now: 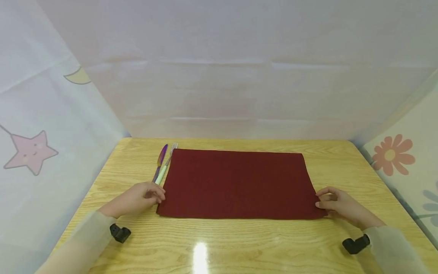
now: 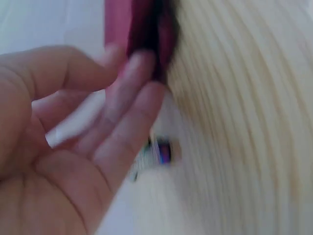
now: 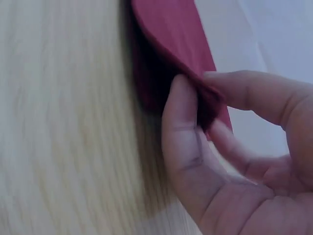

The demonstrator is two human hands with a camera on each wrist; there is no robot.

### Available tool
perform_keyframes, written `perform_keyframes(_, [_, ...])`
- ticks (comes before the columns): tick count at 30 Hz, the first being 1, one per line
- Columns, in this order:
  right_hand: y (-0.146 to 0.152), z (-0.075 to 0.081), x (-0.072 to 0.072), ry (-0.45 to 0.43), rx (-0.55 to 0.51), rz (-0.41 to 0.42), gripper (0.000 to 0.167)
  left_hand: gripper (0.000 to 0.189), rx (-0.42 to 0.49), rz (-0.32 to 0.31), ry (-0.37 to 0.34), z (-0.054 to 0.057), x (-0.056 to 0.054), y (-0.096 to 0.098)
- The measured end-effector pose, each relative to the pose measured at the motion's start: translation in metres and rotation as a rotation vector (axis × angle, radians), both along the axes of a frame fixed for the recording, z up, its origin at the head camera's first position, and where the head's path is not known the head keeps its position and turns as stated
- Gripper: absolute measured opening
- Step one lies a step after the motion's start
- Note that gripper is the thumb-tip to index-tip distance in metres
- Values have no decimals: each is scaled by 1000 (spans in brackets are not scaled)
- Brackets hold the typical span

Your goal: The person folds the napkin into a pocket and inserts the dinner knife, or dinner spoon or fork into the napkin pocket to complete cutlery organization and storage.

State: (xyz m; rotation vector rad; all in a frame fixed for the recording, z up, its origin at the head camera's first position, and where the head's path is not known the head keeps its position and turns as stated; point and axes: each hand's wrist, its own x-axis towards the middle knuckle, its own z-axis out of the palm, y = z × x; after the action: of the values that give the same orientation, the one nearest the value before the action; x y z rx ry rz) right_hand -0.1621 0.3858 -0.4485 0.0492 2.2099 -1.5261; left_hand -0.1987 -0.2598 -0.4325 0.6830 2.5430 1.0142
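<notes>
Plain dark red rectangular cloth [image 1: 236,184]

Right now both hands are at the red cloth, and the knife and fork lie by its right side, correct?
No: the knife and fork lie by the left side of the cloth, as the head view shows; the rest holds.

To me the cloth [image 1: 236,184] looks matt and smooth, the table [image 1: 256,243] glossy grained wood, the knife [image 1: 162,154] shiny metal, the fork handle [image 1: 161,175] plastic.
</notes>
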Motion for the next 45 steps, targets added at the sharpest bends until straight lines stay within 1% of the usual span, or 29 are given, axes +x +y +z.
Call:
perform_keyframes(2, [-1,1,-1,-46,-49,-14,61,15,71,103,-104,-1,0,6])
perform_keyframes(3, [-2,1,-2,-64,-65,-20,62,18,112,155,-154,-1,0,9])
perform_keyframes(4, [-2,1,-2,-82,-81,-25,62,22,134,198,-183,-1,1,12])
perform_keyframes(5, [-2,1,-3,-95,-90,-22,61,27,156,234,-218,-2,1,16])
perform_keyframes(7, [-1,1,-4,-121,-108,-1,50,34,185,265,-265,-3,2,20])
perform_keyframes(9, [1,1,-7,-144,-132,25,31,35,182,256,-282,-3,2,23])
perform_keyframes(11, [4,1,-9,-147,-170,57,17,31,179,234,-270,-1,1,23])
perform_keyframes(12, [6,1,-9,-138,-191,68,13,29,176,229,-251,0,1,22])
perform_keyframes(15, [10,3,-11,-100,-264,85,10,26,201,243,-237,5,-2,18])
perform_keyframes(17, [11,3,-11,-89,-278,89,9,28,222,250,-279,6,-2,16])
perform_keyframes(19, [9,1,-10,-101,-266,88,8,29,206,233,-321,6,-2,15])
perform_keyframes(20, [9,0,-10,-104,-246,88,9,30,183,216,-325,5,-1,15])
perform_keyframes(23, [6,-3,-9,-115,-152,61,9,29,97,164,-279,1,1,17])
perform_keyframes(27, [6,-3,-7,-111,-54,17,13,29,4,145,-190,-1,1,20])
perform_keyframes(29, [6,-1,-6,-109,-36,31,15,30,-33,151,-166,0,2,23])
perform_keyframes(33, [8,3,-6,-95,-16,111,21,30,-143,161,-72,4,6,28])
perform_keyframes(36, [6,5,-5,-79,25,143,24,30,-221,164,-3,7,9,32])
perform_keyframes(39, [0,7,-4,-61,106,126,23,30,-250,168,7,9,11,36])
perform_keyframes(42, [-6,11,-4,-36,241,77,23,31,-246,178,-13,10,11,44])
perform_keyframes(44, [-6,15,-6,-14,335,51,21,31,-234,188,-37,8,11,52])
perform_keyframes(45, [-5,16,-7,-4,376,42,20,31,-232,188,-38,7,11,57])
